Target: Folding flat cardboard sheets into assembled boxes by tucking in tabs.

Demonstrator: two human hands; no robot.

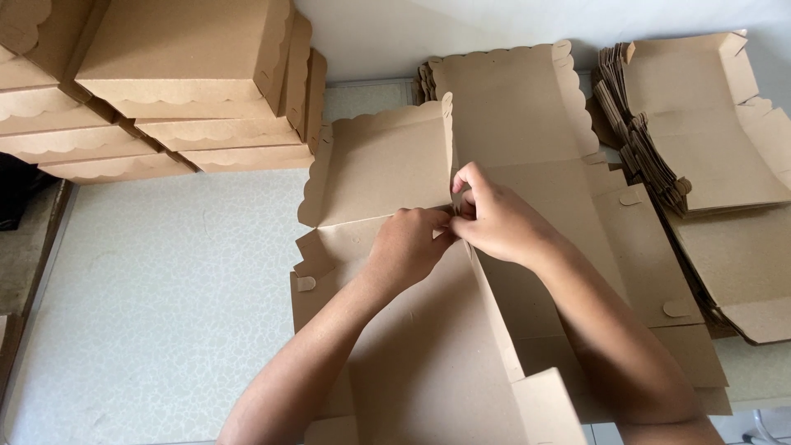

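One view only, head cam, looks steeply down and forward over the person's own forearms. Close range: hands [453, 231] sit near frame centre, arms enter from bottom edge. Floor [165, 288] fills the left, wall [371, 33] strip along the top, folded boxes [173, 82] top left, flat stacks [700, 165] right. No second view, so nothing shared

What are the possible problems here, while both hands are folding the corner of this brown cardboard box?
1. The left hand and right hand pinch one corner of the half-folded box; the thin scalloped flap there might crease or tear.
2. The side wall stands unsupported and may fall flat.
3. The forearms hang over the flat blanks; a sweep could shift the pile beside them.
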